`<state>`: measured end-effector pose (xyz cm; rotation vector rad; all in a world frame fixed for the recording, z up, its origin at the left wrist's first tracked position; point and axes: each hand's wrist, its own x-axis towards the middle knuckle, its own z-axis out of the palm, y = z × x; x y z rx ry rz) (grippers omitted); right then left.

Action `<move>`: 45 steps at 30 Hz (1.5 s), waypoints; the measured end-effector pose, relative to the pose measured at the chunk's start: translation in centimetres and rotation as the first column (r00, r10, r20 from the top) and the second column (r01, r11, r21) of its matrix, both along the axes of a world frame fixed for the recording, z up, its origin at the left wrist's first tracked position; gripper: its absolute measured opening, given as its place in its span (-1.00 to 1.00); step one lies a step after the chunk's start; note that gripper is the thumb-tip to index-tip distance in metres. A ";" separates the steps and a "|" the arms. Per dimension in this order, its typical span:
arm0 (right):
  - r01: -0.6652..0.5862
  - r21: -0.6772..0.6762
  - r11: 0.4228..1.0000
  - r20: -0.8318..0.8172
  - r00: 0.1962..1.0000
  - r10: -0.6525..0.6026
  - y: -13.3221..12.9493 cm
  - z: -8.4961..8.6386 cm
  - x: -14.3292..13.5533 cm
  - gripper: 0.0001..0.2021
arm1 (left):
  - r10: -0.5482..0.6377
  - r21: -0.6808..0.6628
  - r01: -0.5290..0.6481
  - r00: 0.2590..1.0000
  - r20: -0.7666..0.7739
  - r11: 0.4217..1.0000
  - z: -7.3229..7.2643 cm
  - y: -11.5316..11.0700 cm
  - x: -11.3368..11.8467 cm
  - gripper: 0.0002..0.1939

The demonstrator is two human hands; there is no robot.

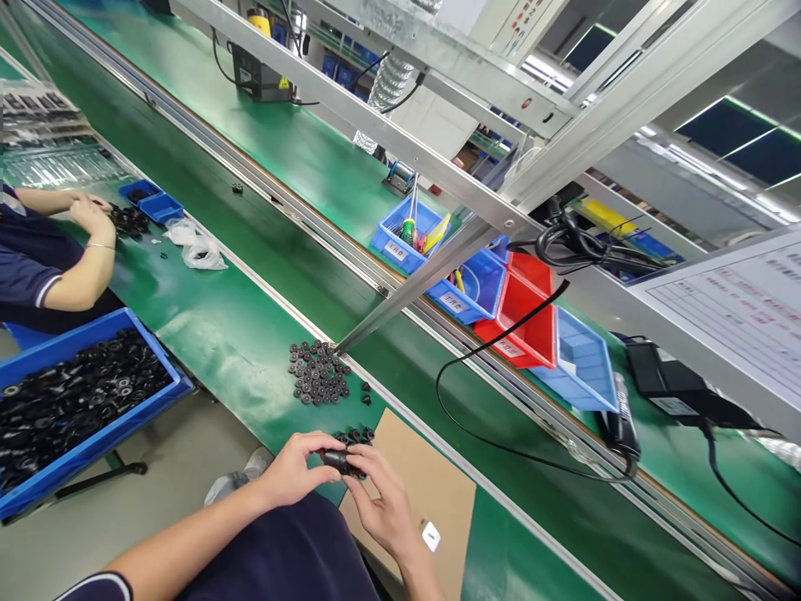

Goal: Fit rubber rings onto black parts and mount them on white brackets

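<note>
A black cylindrical part (338, 462) lies between my two hands, over the near edge of the bench. The thumb and fingers of my left hand (299, 472) pinch one end of it. My right hand (383, 494) grips the other end with its fingertips. Just beyond the fingers sit several more black parts (363, 435), partly hidden by my hands. A cluster of small round black parts (318, 373) is spread on the green bench farther off, and a few small black cone-shaped pieces (366, 396) lie beside it.
A brown cardboard sheet (438, 476) lies under and right of my hands. At left, a blue crate (178, 386) holds many black parts; a co-worker's hands (93, 213) handle black pieces. Blue and red bins (526, 321) line the rail, behind a slanted metal post (406, 288).
</note>
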<state>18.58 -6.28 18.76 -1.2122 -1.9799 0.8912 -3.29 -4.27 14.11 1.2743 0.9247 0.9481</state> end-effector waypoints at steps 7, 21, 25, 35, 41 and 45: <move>0.234 -0.279 0.931 0.013 0.971 -0.240 -0.7 -0.6 -1.0 -0.65 | 0.082 0.378 -0.078 0.997 0.005 0.922 0.1 0.2 0.0 -0.71; 0.046 -0.033 0.998 0.167 0.985 -0.040 -0.7 1.3 0.2 -0.70 | -0.020 0.042 0.021 1.000 -0.014 0.999 1.4 0.1 -0.2 -0.65; 0.057 -0.088 0.995 0.299 0.954 -0.028 -1.2 1.3 -0.7 -0.87 | -0.040 0.215 0.046 0.999 -0.033 0.976 1.7 0.0 -0.6 -0.64; 0.161 -0.155 0.975 0.165 0.977 -0.135 -2.0 0.5 -1.4 -0.77 | -0.057 0.273 0.081 0.994 -0.093 0.959 1.3 -0.3 -1.1 -0.62; 0.139 -0.036 0.990 0.110 0.985 -0.135 -2.1 0.1 -1.6 -0.81 | -0.043 0.225 0.068 0.993 -0.111 0.972 1.7 -0.5 -1.2 -0.65; 0.106 0.030 0.994 0.090 0.990 -0.109 -2.2 0.2 -1.8 -0.82 | -0.049 0.168 0.062 0.995 -0.084 0.984 2.5 -0.5 -1.6 -0.66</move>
